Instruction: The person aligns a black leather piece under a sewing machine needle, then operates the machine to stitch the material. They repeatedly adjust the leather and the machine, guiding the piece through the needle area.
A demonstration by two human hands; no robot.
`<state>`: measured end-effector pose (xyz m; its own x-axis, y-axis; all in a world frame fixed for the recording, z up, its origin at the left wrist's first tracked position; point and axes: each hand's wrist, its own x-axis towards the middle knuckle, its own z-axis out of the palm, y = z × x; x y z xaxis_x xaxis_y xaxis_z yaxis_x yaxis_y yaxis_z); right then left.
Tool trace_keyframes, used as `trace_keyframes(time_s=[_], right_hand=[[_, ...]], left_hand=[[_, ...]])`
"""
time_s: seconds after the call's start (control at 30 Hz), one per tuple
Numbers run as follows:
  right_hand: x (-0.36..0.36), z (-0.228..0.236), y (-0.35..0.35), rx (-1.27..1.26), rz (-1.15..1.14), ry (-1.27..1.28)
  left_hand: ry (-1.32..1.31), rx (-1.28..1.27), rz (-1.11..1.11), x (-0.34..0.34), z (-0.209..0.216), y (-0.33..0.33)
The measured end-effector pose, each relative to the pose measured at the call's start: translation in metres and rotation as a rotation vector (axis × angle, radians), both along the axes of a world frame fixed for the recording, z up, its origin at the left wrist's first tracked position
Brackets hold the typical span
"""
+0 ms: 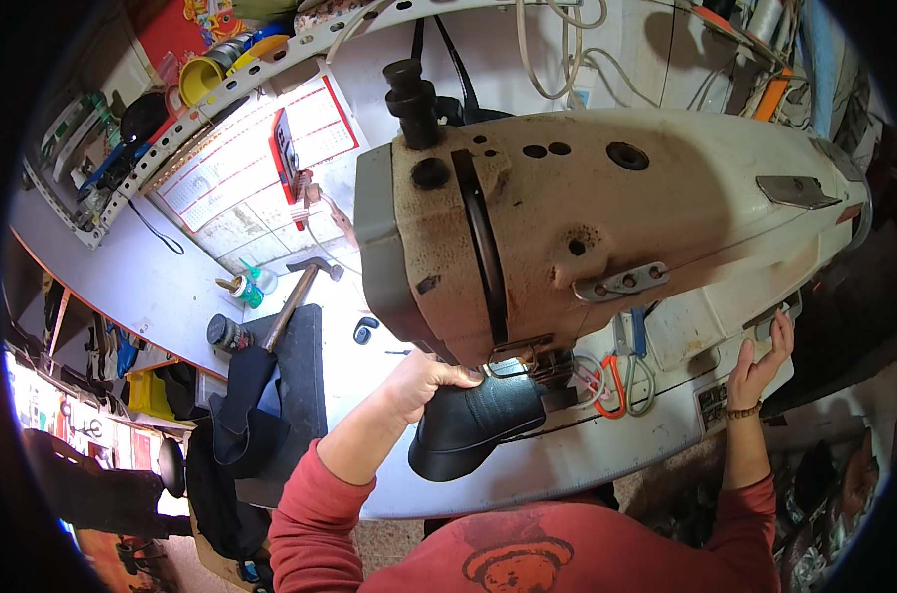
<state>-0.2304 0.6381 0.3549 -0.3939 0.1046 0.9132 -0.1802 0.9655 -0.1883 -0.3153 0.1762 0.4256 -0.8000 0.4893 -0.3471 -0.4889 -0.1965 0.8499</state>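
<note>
A large, worn beige sewing machine fills the middle of the view. Under its needle end lies a black leather shoe upper, its rounded part hanging toward me. My left hand grips the upper's left side, thumb on top and the other fingers mostly hidden. To the right, my right hand holds nothing; its fingers are stretched out beside the right end of the machine's base. The needle and the stitching spot are largely hidden by the machine head.
Scissors with orange handles and other scissors lie right of the needle area. Left on the white table are a hammer, a dark mat, black leather pieces and a jar. A perforated metal rail crosses behind.
</note>
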Motion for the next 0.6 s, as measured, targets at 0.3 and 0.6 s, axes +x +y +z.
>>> trace_keyframes(time_s=[0.3, 0.6], right_hand=[[0.000, 0.012, -0.010, -0.010, -0.005, -0.005], [0.019, 0.017, 0.047, -0.239, 0.155, -0.120]], left_hand=[[0.032, -0.039, -0.042, -0.001, 0.000, -0.003], [-0.163, 0.049, -0.129, -0.001, -0.011, 0.002]])
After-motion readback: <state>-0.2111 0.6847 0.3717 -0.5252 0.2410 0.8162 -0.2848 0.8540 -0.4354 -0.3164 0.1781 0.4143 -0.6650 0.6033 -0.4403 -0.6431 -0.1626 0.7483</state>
